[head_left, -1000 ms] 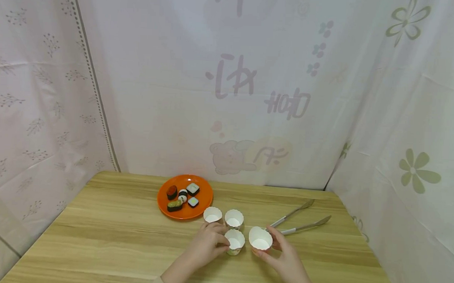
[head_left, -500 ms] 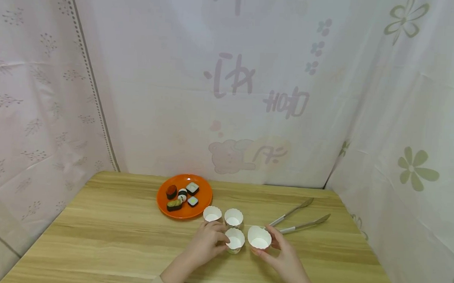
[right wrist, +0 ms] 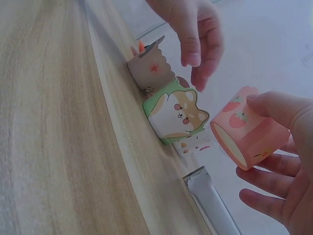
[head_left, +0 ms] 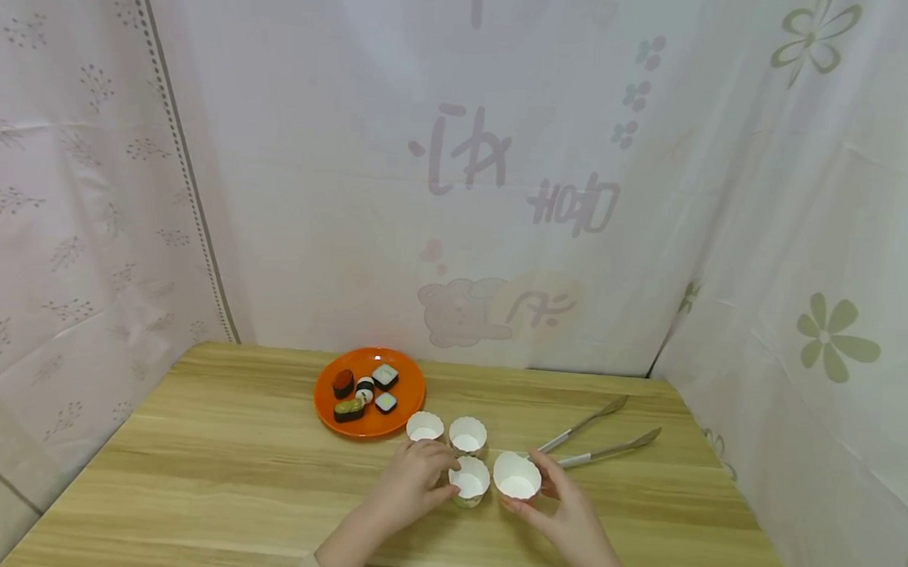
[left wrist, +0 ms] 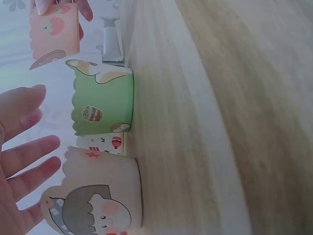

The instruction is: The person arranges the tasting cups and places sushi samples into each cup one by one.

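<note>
My right hand (head_left: 566, 508) pinches a pink strawberry-printed paper baking cup (right wrist: 244, 125) between thumb and fingers, tilted and lifted off the table. A green paper cup with a dog's face (right wrist: 178, 115) stands upright to its left in the head view. My left hand (head_left: 409, 486) hovers beside that green cup, fingers apart and loosely bent; the left wrist view shows it holding nothing. Behind the green cup is a white printed cup (right wrist: 193, 143). Nearest the left hand's fingers in the left wrist view stands a beige cup with a cartoon face (left wrist: 105, 191).
An orange plate (head_left: 326, 400) with several sushi pieces (head_left: 364, 389) lies behind and left of the cups. Metal tongs (head_left: 598, 452) with white grips lie spread to the right on the wooden table (head_left: 229, 476). Patterned curtains (head_left: 352, 188) enclose the back and sides.
The pink cup has shifted slightly left, closer to the green cup, with my right hand. My left hand has drawn back a little to the left. The other cups stay put.
</note>
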`<state>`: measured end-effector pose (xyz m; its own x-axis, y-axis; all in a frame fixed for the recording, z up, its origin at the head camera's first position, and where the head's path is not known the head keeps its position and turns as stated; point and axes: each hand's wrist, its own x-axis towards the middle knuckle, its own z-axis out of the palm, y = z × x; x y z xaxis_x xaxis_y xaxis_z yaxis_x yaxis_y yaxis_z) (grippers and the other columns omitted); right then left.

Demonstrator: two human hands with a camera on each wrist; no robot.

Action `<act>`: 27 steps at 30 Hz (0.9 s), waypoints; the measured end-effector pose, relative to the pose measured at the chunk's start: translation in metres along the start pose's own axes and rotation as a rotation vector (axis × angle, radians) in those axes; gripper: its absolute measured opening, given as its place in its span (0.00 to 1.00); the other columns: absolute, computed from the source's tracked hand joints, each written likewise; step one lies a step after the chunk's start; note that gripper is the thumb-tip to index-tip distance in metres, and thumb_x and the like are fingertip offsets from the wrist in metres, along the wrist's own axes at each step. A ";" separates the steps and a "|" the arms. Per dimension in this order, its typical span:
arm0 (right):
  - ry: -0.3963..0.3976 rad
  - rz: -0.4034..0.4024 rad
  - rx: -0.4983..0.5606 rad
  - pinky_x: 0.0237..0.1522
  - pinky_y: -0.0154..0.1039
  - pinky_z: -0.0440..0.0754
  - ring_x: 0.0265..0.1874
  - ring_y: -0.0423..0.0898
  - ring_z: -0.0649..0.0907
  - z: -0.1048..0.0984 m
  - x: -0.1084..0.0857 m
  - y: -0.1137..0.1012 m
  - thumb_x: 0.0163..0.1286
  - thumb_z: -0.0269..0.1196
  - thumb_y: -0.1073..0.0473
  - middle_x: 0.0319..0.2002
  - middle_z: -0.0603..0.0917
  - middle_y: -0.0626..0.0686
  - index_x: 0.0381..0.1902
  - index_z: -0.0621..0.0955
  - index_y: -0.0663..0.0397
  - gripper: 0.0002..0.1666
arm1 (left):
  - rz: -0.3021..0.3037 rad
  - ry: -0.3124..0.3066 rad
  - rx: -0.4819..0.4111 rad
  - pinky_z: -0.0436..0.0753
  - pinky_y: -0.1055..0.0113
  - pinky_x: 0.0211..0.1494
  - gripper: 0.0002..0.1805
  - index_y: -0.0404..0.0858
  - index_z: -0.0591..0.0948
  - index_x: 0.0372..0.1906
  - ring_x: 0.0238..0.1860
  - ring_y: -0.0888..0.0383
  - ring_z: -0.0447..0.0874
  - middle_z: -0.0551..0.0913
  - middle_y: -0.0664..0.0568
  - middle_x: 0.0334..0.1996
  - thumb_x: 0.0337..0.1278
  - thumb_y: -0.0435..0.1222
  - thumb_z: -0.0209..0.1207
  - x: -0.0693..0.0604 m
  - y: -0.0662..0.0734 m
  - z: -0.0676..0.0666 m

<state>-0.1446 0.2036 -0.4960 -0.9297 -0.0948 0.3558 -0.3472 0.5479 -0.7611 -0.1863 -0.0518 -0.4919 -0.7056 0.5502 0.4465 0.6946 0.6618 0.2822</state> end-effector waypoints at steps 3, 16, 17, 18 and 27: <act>-0.003 -0.006 0.006 0.44 0.38 0.82 0.44 0.43 0.81 0.000 0.000 -0.001 0.47 0.77 0.56 0.46 0.82 0.44 0.62 0.73 0.61 0.45 | -0.008 0.022 -0.032 0.74 0.56 0.57 0.17 0.45 0.84 0.45 0.52 0.59 0.77 0.83 0.60 0.46 0.49 0.46 0.70 0.000 0.003 -0.002; -0.004 -0.022 0.000 0.45 0.39 0.82 0.44 0.45 0.81 -0.002 -0.002 -0.008 0.48 0.76 0.52 0.47 0.82 0.45 0.63 0.72 0.62 0.45 | 0.017 0.092 -0.154 0.74 0.61 0.56 0.21 0.45 0.82 0.52 0.49 0.63 0.78 0.82 0.63 0.46 0.52 0.45 0.69 0.002 0.012 -0.009; -0.005 -0.024 0.002 0.45 0.39 0.82 0.44 0.45 0.81 -0.002 -0.003 -0.008 0.48 0.76 0.52 0.47 0.82 0.45 0.63 0.72 0.61 0.45 | 0.026 0.098 -0.161 0.75 0.61 0.55 0.21 0.45 0.82 0.52 0.49 0.64 0.78 0.82 0.63 0.46 0.52 0.45 0.69 0.002 0.013 -0.009; -0.005 -0.030 0.003 0.45 0.39 0.82 0.44 0.45 0.81 -0.002 -0.003 -0.009 0.48 0.76 0.52 0.47 0.82 0.45 0.63 0.72 0.61 0.45 | 0.035 0.103 -0.167 0.75 0.62 0.55 0.21 0.45 0.82 0.51 0.48 0.64 0.78 0.82 0.63 0.46 0.52 0.45 0.69 0.002 0.013 -0.010; -0.001 -0.091 0.003 0.45 0.41 0.83 0.44 0.43 0.81 -0.001 -0.003 -0.011 0.50 0.76 0.54 0.49 0.82 0.45 0.63 0.72 0.60 0.43 | 0.052 0.124 -0.231 0.77 0.65 0.53 0.21 0.45 0.82 0.51 0.47 0.65 0.77 0.83 0.62 0.45 0.50 0.43 0.70 0.002 0.020 -0.014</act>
<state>-0.1377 0.1991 -0.4881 -0.8945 -0.1445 0.4231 -0.4304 0.5347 -0.7272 -0.1722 -0.0449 -0.4733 -0.6557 0.5040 0.5621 0.7528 0.4931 0.4361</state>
